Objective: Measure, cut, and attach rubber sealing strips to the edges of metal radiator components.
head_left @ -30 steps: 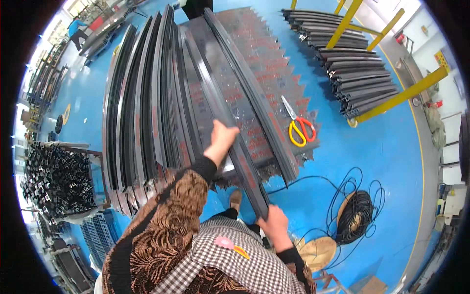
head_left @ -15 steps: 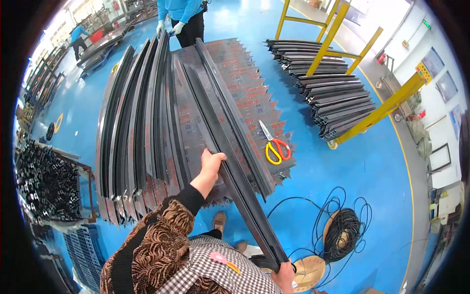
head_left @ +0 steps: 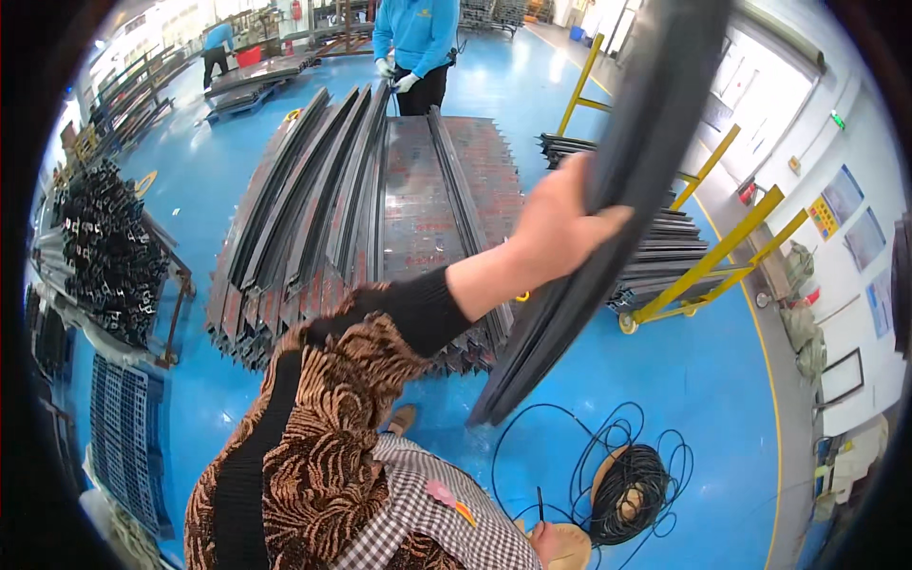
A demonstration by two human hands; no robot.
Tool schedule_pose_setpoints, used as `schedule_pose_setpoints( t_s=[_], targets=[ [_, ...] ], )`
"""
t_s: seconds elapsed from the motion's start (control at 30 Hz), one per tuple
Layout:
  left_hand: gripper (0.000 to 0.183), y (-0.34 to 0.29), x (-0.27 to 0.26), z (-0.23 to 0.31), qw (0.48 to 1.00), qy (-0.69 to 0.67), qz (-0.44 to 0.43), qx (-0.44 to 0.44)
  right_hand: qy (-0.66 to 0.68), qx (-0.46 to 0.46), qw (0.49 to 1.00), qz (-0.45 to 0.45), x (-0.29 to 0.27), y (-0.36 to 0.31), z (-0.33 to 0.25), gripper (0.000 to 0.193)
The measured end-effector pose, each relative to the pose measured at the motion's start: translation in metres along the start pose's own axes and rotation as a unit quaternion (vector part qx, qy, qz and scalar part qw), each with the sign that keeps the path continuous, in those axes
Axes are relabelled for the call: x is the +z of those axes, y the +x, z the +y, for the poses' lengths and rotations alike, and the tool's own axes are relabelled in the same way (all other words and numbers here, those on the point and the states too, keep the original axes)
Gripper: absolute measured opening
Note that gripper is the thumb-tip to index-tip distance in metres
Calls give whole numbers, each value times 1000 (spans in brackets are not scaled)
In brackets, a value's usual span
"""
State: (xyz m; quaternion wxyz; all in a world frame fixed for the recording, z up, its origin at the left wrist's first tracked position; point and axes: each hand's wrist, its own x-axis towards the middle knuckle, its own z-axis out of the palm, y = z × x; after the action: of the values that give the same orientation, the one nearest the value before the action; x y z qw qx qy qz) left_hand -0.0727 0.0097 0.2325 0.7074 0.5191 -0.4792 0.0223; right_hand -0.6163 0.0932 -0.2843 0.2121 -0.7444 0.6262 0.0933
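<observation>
My left hand [head_left: 556, 228] is closed round a long dark metal profile [head_left: 638, 133], held up and tilted, its top running out of the view and its lower end above the floor. Low down, my right hand [head_left: 544, 543] is partly in view, off the profile, with the end of a thin black strip [head_left: 541, 503] rising from its fingers. Beyond my left arm lies a broad stack of dark profiles [head_left: 408, 204], several laid lengthwise on top. Only a bit of yellow scissor handle [head_left: 522, 296] shows beside the raised profile.
A coil of black cord [head_left: 627, 508] lies on the blue floor near a round tan disc [head_left: 570, 549]. A yellow-posted rack [head_left: 708, 271] with profiles stands right. Across the stack, a person in blue [head_left: 418, 43] wears white gloves. Blue pallet [head_left: 126, 437] and bundled profiles [head_left: 109, 252] are left.
The profile has come off the stack and swung up to the right in my left hand. My right hand has left its lower end. My view has shifted; the scissors are now mostly hidden.
</observation>
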Motion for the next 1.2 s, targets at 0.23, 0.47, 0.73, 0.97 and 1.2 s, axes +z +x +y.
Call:
schedule_pose_setpoints(
  t_s=[0.23, 0.47, 0.73, 0.97, 1.2],
  targets=[
    [40, 4, 80, 128, 898, 121, -365, 214, 77, 27, 997, 11, -16, -37, 12, 42],
    [19, -74, 104, 90, 764, 114, -465, 433, 157, 48, 986, -5, -8, -81, -16, 39],
    [13, -129, 10, -114, 636, 179, -626, 414, 205, 55, 977, -37, -6, -77, -88, 36],
    [10, -102, -92, -263, 564, 256, -708, 338, 211, 71, 973, -53, -15, -63, -161, 33],
    [9, -59, -148, -380, 541, 326, -684, 365, 221, 123, 966, -62, -10, -81, -201, 30]
  ],
)
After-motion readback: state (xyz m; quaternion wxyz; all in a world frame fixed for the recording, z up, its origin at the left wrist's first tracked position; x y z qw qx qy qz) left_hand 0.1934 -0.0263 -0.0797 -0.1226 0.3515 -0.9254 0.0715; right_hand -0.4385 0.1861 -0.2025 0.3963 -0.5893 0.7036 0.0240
